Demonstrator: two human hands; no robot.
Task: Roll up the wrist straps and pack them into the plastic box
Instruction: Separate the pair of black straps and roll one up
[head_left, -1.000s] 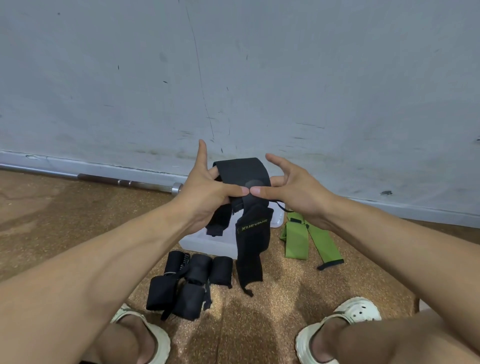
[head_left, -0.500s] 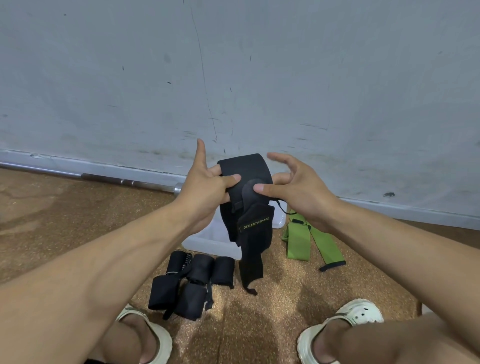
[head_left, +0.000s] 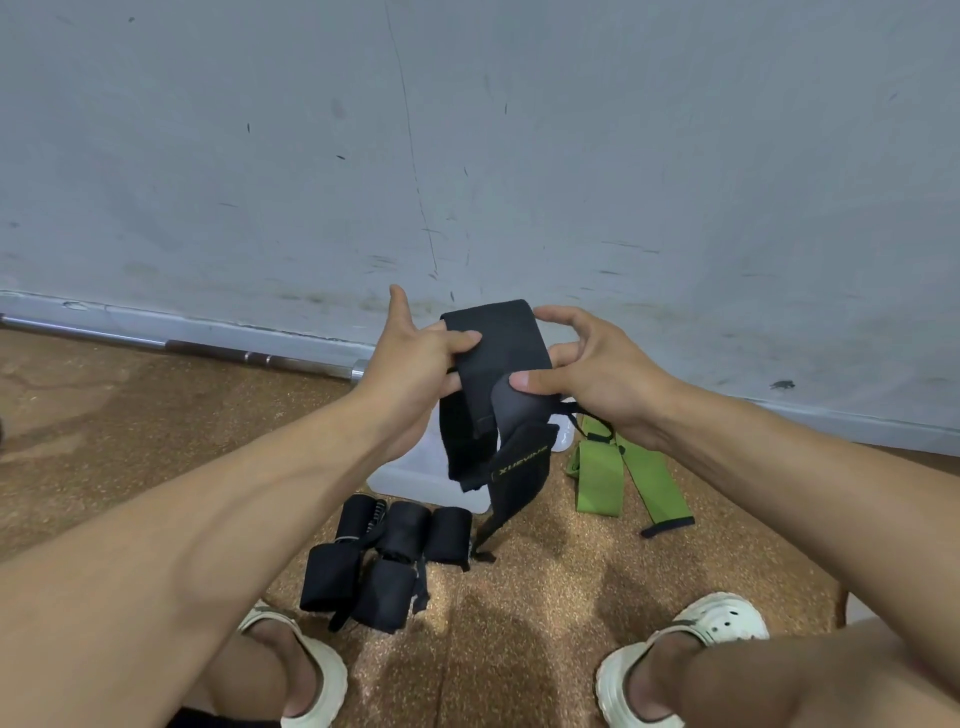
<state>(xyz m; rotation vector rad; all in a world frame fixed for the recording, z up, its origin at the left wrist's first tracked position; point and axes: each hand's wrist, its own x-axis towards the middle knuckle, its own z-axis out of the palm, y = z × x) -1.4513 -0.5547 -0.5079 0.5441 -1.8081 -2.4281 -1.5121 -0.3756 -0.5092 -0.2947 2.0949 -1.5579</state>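
While both hands (left (head_left: 410, 364), right (head_left: 587, 371)) pinch the black strap (head_left: 498, 374), it largely hides the plastic box (head_left: 410, 475).

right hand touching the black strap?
Touching. The head view shows the right hand pressing its thumb on the black strap.

Five black rolls (head_left: 384, 561), two green straps (head_left: 618, 478)

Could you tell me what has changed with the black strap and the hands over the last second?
The hanging tail of the black strap has drawn upward as both hands keep rolling it. The left hand thumb has shifted from the middle to the strap's left edge, and the right hand keeps its thumb on the roll. The rolled straps, green straps and box have not moved.
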